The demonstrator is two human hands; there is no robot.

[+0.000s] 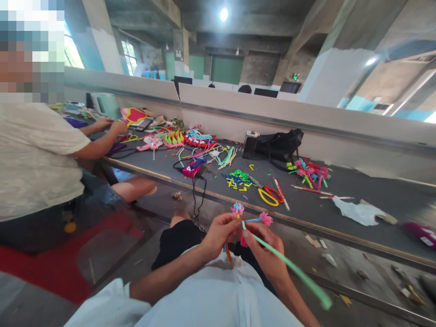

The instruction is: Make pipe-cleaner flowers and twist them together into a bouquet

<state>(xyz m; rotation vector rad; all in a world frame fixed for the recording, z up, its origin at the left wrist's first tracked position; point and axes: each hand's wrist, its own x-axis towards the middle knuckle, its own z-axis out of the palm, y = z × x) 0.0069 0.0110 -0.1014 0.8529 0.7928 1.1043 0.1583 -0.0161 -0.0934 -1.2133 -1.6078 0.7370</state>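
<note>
And here are the flowers point(265, 218), right between the two hands: one pink head out past the right fingertips on a blue stem, a pink-and-blue one standing just above the left fingertips. A third patch of pink shows between the hands, mostly covered by fingers, so I can't make out its shape. The left hand point(220, 233) is pinching the stems, thumb against finger; where they meet is hidden from me. An orange strand point(228, 252) pokes out underneath it, its upper end lost behind the fingers.

The right hand point(269, 255) has the green stem point(289, 263) nipped between thumb and finger, the long tail running back over the wrist towards me and going soft at the tip.

Straight ahead of the hands, on the table point(381, 193), lie scissors point(269, 196) with yellow and red handles, their points near a heap of snippets point(238, 180). Beyond the right hand there's a second bunch point(311, 172), too tangled to count, beside a black bag point(281, 144); nearer, crumpled paper point(357, 211). Ahead and left of the left hand, a magenta gadget point(191, 170) trails a cord over the edge; what it is, I can't tell. Farther left, a co-worker point(37, 150) sits cut off by the frame, hands together around something too small to read.
</note>
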